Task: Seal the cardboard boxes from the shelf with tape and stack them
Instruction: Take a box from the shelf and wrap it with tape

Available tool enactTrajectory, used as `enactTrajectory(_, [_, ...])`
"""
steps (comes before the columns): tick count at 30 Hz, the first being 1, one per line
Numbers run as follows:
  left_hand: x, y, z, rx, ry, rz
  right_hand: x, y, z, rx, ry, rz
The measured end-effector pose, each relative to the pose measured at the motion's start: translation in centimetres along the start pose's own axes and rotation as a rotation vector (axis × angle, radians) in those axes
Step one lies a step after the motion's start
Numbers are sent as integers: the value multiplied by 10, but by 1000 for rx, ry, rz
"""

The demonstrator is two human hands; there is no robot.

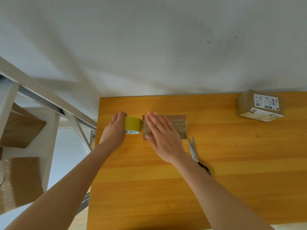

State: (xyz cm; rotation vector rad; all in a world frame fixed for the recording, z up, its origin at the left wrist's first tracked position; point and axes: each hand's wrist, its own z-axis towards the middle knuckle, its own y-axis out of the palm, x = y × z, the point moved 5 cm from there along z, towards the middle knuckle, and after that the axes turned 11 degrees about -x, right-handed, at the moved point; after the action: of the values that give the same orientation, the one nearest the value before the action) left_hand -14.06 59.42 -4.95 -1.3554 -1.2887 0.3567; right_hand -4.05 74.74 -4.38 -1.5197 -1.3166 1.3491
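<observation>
A small flat cardboard box (180, 126) lies on the yellow wooden table (232, 155), near its back left. My left hand (114, 130) grips a roll of yellow tape (132, 125) pressed against the box's left edge. My right hand (163, 138) lies flat with fingers spread on top of the box, blurred by motion, and hides most of its lid. A second cardboard box (259, 105), taped and bearing a white shipping label, stands at the table's back right corner.
Scissors (194, 151) lie on the table just right of my right wrist, blades toward the box. A white metal shelf (49, 117) stands left of the table and holds brown cardboard boxes (20, 130). A white wall rises behind the table.
</observation>
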Motion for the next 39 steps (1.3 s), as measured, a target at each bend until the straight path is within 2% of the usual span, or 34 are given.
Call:
enactTrajectory(2, [-1, 0, 0, 5, 3, -4, -5, 12, 3, -78, -59, -81])
enactTrajectory(9, [-5, 1, 1, -13, -18, -26, 6, 20, 7, -132, -63, -147])
enactTrajectory(18, [-4, 1, 2, -44, -30, -22, 49, 13, -23, -154, 46, -137])
enactTrajectory(29, [-3, 6, 1, -58, -33, -48, 56, 12, -28, -98, 347, 79])
enactTrajectory(33, [-3, 9, -1, -89, -4, -32, 55, 9, -28, -31, 387, 236])
enactTrajectory(39, [3, 0, -5, -187, 110, -167, 61, 7, -29, 2, 413, 340])
